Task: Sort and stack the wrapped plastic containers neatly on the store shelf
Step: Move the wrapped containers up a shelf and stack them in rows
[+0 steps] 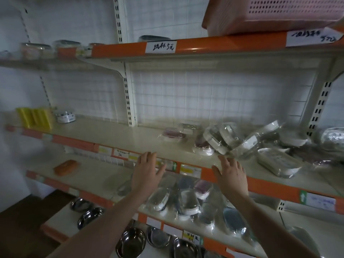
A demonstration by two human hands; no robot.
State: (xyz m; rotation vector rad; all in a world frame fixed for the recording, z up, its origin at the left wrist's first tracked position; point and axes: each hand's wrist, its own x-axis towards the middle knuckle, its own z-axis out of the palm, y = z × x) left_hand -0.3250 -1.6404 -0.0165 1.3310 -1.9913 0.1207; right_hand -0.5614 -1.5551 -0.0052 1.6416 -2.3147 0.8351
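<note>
Grip: none taken; left hand (146, 171) and right hand (231, 175) both reach toward the front edge of the middle shelf (115, 135) with fingers spread and nearly straight, holding nothing. Wrapped plastic containers, middle shelf: a loose heap (223, 139) to the right of centre, several tilted on edge and leaning on one another, film crumpled; one pale tray-shaped pack (277, 162) lying flat near the front; one small pack with a dark lid (173, 135) lying apart to the left of the heap. Wrapped plastic containers, lower shelf: a second jumble (188, 200) beneath the hands, overlapping, no order visible. Left half of middle shelf: bare save for yellow items (34, 117) and a small round box (66, 116) at the far end. Orange case (65, 167), lower shelf, left. Steel bowls (132, 241), bottom tier. Pink basket (275, 13), top tier. Status, by judgement: sorting barely begun; no tidy stack is visible anywhere, the image is blurred, and both heaps remain to be separated by kind and stacked.
</note>
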